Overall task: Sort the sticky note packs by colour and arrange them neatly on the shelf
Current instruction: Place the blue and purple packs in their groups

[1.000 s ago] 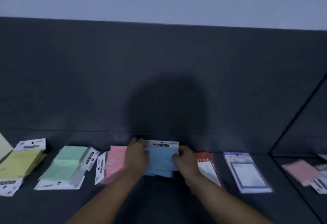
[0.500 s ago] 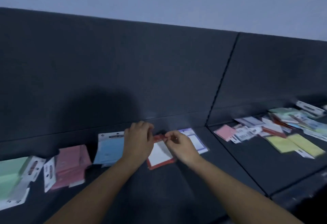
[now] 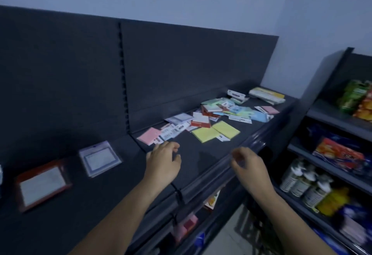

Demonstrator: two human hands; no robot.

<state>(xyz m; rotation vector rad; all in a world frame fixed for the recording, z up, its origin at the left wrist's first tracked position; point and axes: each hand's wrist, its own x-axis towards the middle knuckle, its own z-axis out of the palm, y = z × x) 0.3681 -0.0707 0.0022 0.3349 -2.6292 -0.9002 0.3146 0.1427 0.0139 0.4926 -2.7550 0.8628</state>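
A red-framed pack (image 3: 41, 184) and a purple-framed pack (image 3: 99, 158) lie flat on the dark shelf (image 3: 201, 154) at the left. Farther right is a loose jumble of packs: a pink one (image 3: 149, 136), two yellow ones (image 3: 216, 130), red, green and blue ones behind them (image 3: 221, 109). My left hand (image 3: 164, 160) hovers over the shelf just in front of the pink pack, fingers loosely curled, holding nothing. My right hand (image 3: 246, 161) hangs over the shelf's front edge, fingers loosely curled and empty.
A dark back panel (image 3: 181, 69) rises behind the shelf. At the right stands another shelf unit (image 3: 338, 121) with snack bags, boxes and bottles (image 3: 306, 182). Lower shelves below hold more goods (image 3: 187, 226).
Both hands let go of the red-framed pack, which now lies at the left. The view and both hands swung right toward the jumbled packs.
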